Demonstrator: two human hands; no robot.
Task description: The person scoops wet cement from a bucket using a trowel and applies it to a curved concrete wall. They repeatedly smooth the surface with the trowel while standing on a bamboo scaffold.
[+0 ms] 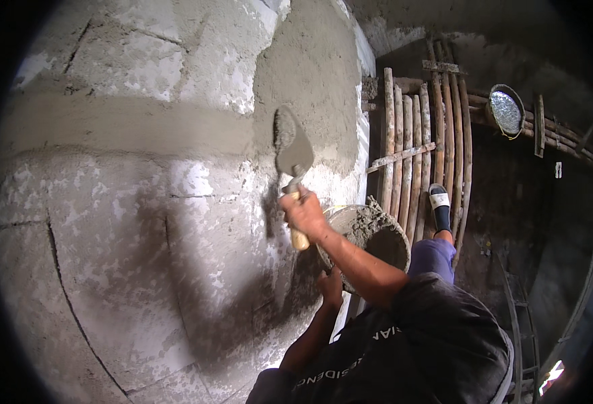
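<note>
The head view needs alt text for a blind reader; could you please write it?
The right hand holds a trowel before a partly plastered wall; the left hand is at a mortar bucket's edge. To the right, a sandalled foot is on wooden poles.

The shirt point(404, 357) is black; pale letters run across it; its sleeves point(273, 388) are short and black too; the pants point(434, 260) are purple-blue and sit to the right of the shirt; some bare leg shows past them; farther off come a dark sock point(443, 219) and a sandal point(439, 200) with a wide white band; the left hand point(331, 286) and right hand point(303, 212) are bare.
</note>
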